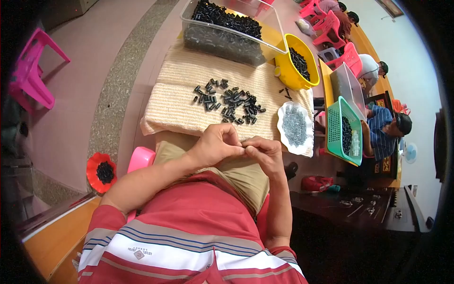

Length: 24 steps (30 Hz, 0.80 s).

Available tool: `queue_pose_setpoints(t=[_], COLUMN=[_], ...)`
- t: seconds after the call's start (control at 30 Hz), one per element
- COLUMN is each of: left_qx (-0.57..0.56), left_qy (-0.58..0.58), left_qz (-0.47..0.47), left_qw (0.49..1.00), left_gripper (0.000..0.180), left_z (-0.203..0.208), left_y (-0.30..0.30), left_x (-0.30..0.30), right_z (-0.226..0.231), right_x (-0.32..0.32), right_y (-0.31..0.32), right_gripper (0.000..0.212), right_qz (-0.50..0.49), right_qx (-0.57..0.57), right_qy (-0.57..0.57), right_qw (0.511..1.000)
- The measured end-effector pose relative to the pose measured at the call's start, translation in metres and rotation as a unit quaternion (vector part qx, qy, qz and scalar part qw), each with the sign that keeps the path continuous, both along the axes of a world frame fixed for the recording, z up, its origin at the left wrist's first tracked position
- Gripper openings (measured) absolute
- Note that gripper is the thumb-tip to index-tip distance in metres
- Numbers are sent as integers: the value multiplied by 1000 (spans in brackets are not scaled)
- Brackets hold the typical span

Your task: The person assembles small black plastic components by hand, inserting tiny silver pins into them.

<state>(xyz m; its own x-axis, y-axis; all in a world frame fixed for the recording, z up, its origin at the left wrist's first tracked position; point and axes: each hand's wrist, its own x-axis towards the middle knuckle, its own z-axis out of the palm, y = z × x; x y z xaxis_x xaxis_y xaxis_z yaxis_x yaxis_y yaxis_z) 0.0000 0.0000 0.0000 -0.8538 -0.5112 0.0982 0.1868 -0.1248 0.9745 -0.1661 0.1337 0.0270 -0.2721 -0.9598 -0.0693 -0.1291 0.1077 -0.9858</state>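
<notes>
My left hand (218,146) and my right hand (266,154) meet over my lap, just in front of the cloth-covered table. Their fingertips are pinched together around a small dark piece, mostly hidden by the fingers. Beyond them, a loose pile of small black tubular parts (231,102) lies on the cream striped cloth (175,78). To the right of the pile stands a white scalloped dish (282,124) holding many tiny clear or silvery pieces (295,125). A few thin dark pieces (286,93) lie behind the dish.
A clear plastic bin (227,35) and a yellow bucket (314,85), both with black parts, stand at the far side. A red scalloped bowl (92,176) is low at left, near a pink chair (33,75). At right are a green basket (336,135) and a seated person (383,135).
</notes>
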Motion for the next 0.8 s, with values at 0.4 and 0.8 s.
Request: queue_pose_setpoints(t=[0.4, 0.8], left_qx=[317, 366], left_qy=[-20, 6], left_qz=[-125, -91], left_qw=[940, 926], left_gripper=[24, 20], left_z=[8, -1], left_y=[-4, -6], left_x=[4, 0], right_z=[-3, 10], right_x=[2, 30], right_y=[3, -7], right_gripper=[11, 42], right_qz=[27, -27], right_qx=[-44, -171], right_qy=[-61, 345], right_qw=[997, 923])
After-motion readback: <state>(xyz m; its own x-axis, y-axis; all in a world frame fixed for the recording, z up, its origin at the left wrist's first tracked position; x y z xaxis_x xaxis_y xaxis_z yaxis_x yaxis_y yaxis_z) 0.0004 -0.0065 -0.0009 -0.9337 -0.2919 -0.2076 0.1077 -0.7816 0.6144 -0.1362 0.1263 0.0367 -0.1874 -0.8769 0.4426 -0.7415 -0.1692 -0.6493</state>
